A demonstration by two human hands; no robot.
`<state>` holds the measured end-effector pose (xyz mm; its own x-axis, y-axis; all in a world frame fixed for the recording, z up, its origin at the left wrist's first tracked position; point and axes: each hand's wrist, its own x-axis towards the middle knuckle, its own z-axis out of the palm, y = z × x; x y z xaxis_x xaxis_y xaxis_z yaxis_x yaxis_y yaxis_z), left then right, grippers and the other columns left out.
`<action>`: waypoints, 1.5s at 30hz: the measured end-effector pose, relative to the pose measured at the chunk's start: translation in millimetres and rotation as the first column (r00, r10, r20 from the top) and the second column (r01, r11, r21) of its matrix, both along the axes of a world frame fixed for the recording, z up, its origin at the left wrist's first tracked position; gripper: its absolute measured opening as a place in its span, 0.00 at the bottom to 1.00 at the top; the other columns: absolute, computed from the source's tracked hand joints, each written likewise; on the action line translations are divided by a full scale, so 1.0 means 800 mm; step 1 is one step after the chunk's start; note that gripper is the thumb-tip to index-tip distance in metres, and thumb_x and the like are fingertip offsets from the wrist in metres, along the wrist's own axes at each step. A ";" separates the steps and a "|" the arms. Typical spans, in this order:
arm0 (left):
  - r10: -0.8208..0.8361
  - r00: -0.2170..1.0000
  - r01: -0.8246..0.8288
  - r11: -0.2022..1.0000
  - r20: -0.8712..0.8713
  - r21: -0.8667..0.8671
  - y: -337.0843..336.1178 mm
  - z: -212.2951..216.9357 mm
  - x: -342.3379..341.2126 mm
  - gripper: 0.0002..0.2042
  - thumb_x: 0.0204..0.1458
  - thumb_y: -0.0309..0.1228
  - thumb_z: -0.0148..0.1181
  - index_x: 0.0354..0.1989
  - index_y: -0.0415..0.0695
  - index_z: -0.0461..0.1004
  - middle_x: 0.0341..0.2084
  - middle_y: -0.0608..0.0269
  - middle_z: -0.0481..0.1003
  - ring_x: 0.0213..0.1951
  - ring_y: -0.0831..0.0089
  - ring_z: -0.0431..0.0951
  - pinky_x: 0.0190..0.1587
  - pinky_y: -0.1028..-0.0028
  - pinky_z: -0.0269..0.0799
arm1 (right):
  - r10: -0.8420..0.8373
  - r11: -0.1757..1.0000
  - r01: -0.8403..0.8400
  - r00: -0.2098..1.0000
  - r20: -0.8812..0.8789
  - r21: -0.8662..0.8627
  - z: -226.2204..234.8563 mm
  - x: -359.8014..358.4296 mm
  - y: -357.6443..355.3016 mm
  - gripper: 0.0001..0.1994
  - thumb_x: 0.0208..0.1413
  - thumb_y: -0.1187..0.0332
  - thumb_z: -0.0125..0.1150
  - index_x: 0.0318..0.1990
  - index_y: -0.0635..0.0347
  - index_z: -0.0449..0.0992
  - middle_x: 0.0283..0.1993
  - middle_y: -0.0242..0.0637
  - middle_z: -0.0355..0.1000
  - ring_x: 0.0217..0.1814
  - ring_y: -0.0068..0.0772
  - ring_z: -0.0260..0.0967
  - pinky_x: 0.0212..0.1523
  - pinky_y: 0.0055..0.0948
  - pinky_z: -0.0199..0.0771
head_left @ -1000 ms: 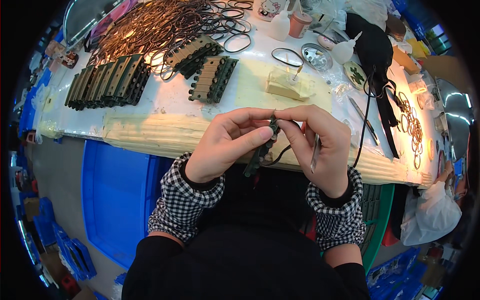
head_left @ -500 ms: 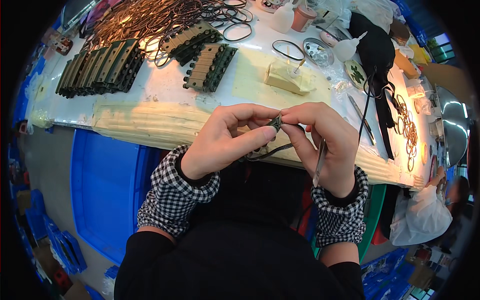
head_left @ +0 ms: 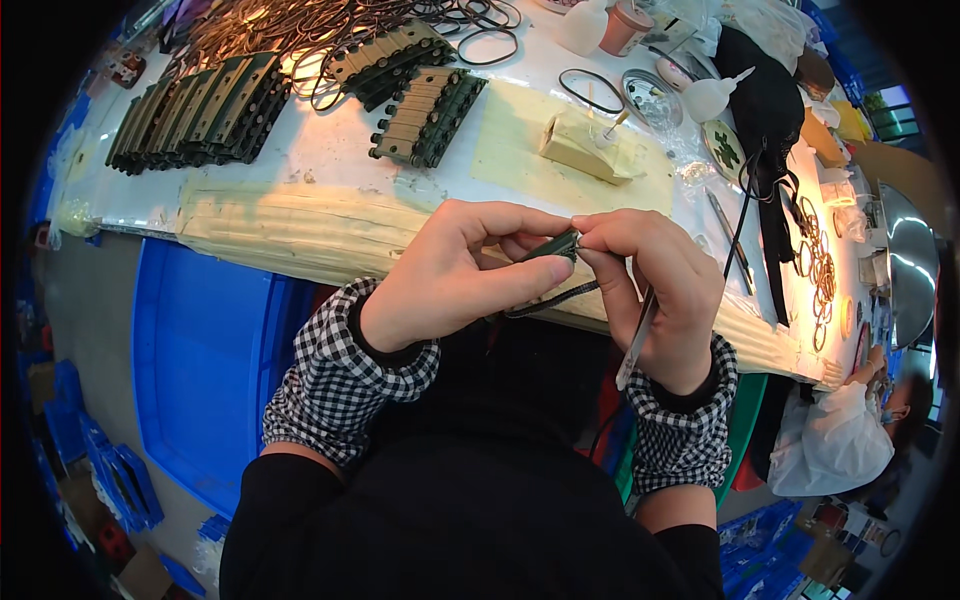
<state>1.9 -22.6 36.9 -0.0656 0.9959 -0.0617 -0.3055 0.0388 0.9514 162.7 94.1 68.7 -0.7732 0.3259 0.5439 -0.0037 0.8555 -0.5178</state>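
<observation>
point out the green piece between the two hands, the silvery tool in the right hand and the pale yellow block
Green piece (head_left: 555, 246), head view: its uncovered upper side.
Silvery tool (head_left: 637, 341), head view: middle of its shaft.
Pale yellow block (head_left: 581, 154), head view: its long front side.

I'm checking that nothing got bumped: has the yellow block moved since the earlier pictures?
No. The yellow block keeps its place on the pale yellow sheet; both shifted together as the view moved.
</observation>
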 end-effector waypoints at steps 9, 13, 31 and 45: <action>-0.005 0.999 0.005 1.000 0.040 0.001 0.001 0.000 0.002 0.18 0.55 0.23 0.59 0.53 0.29 0.70 0.41 0.58 0.77 0.39 0.82 0.76 0.41 0.83 0.72 | 0.042 0.997 -0.041 0.999 -0.004 0.067 -0.003 0.005 0.006 0.07 0.47 0.78 0.65 0.35 0.61 0.75 0.34 0.38 0.77 0.36 0.39 0.77 0.37 0.30 0.72; 0.003 1.000 -0.003 1.000 -0.007 -0.020 0.001 -0.003 0.001 0.18 0.56 0.25 0.57 0.53 0.28 0.70 0.41 0.57 0.77 0.39 0.81 0.76 0.44 0.81 0.73 | 0.036 0.996 -0.036 0.999 0.001 0.079 -0.005 0.006 0.005 0.08 0.46 0.78 0.65 0.35 0.61 0.76 0.35 0.39 0.78 0.35 0.39 0.77 0.36 0.30 0.73; 0.012 1.000 -0.012 1.000 0.012 0.009 0.001 -0.006 0.002 0.19 0.57 0.25 0.57 0.55 0.29 0.68 0.44 0.57 0.76 0.42 0.79 0.77 0.48 0.79 0.73 | -0.032 0.997 0.031 0.999 -0.015 -0.073 -0.008 0.003 -0.003 0.07 0.47 0.79 0.64 0.35 0.61 0.75 0.35 0.38 0.77 0.36 0.40 0.76 0.35 0.30 0.72; 0.033 0.999 -0.033 0.999 0.010 -0.001 0.001 -0.009 0.006 0.18 0.59 0.28 0.55 0.54 0.29 0.69 0.42 0.58 0.76 0.41 0.80 0.76 0.46 0.79 0.74 | -0.025 0.996 0.021 0.999 -0.040 -0.092 -0.013 0.002 0.001 0.06 0.47 0.78 0.64 0.34 0.62 0.76 0.34 0.39 0.78 0.38 0.39 0.77 0.38 0.31 0.74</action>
